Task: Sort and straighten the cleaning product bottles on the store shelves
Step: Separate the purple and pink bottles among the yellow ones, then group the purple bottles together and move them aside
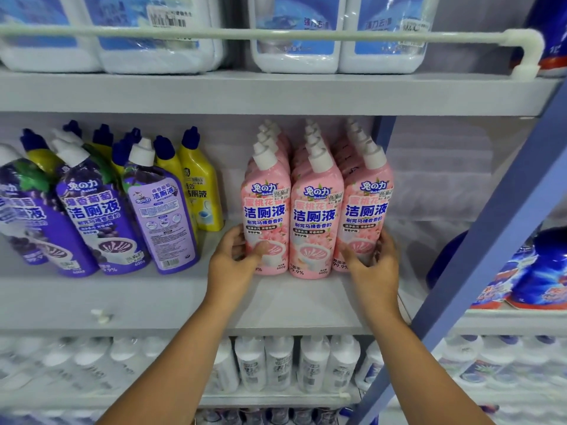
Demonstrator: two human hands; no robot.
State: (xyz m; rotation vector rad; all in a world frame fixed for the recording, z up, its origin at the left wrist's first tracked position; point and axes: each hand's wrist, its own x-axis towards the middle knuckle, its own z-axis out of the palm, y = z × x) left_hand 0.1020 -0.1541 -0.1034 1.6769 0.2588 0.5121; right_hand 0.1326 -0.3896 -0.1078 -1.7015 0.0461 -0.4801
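Pink bottles (pixel 316 222) stood in three tidy files on the middle shelf (pixel 153 299), hard against the blue upright (pixel 478 256) on the right, labels facing us. We had our left hand (pixel 236 259) wrapped on the low flank of the leftmost front bottle, thumb across its label, fingers curled behind; our right hand (pixel 372 259) pressed the outer side of the rightmost one, fingers spread and bent around it. So both hands clasped the block from its two ends, squeezing the row together.

We judged these full, glossy plastic bottles fairly heavy and top-tall, with slick shrink labels; they would slide on the shelf readily but tip if pushed near the white caps. Holding low, near the base, looked right. The plastic seemed stiff enough not to dent, though we could not be sure from this angle.

To the left, the purple bottles (pixel 101 219) leaned in disorder, one turned back to front, with yellow bottles (pixel 202 191) behind: work remaining.
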